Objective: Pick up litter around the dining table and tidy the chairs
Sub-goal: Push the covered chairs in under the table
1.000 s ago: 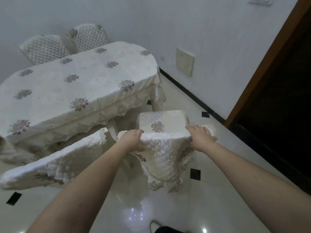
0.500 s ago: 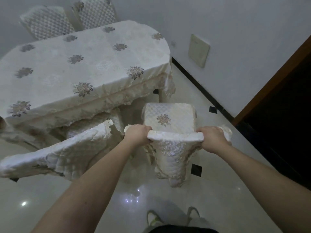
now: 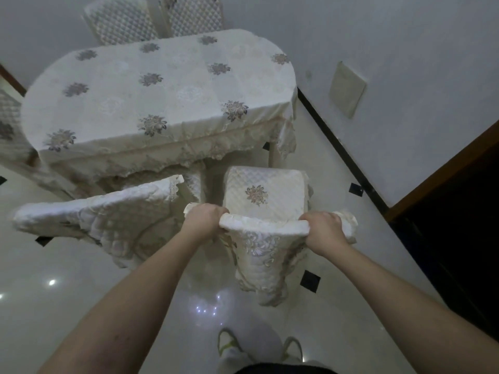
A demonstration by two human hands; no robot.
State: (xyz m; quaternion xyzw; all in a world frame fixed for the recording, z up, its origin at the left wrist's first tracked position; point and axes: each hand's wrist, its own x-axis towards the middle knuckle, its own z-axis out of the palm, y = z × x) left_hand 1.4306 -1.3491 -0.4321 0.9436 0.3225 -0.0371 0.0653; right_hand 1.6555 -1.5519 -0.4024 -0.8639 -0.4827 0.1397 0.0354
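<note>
A chair in a cream quilted cover (image 3: 266, 193) stands in front of me, its seat facing the dining table (image 3: 162, 98). My left hand (image 3: 204, 220) grips the left end of its backrest top, fingers curled over the edge. At the right end my right hand (image 3: 322, 230) grips the same top edge. The table wears a cream cloth with flower motifs. A second covered chair (image 3: 108, 220) stands to the left, its seat partly under the table. No litter shows on the floor.
Two more covered chairs (image 3: 151, 18) stand at the table's far side, another chair (image 3: 8, 122) at the far left edge. A white wall with a beige panel (image 3: 347, 90) runs along the right; a dark doorway (image 3: 459, 211) opens beyond. My shoes (image 3: 259, 346) stand on glossy tiles.
The chair has slid toward the table with both hands on its backrest. I have stepped closer; my view has tilted down and my shoes have come into sight.
</note>
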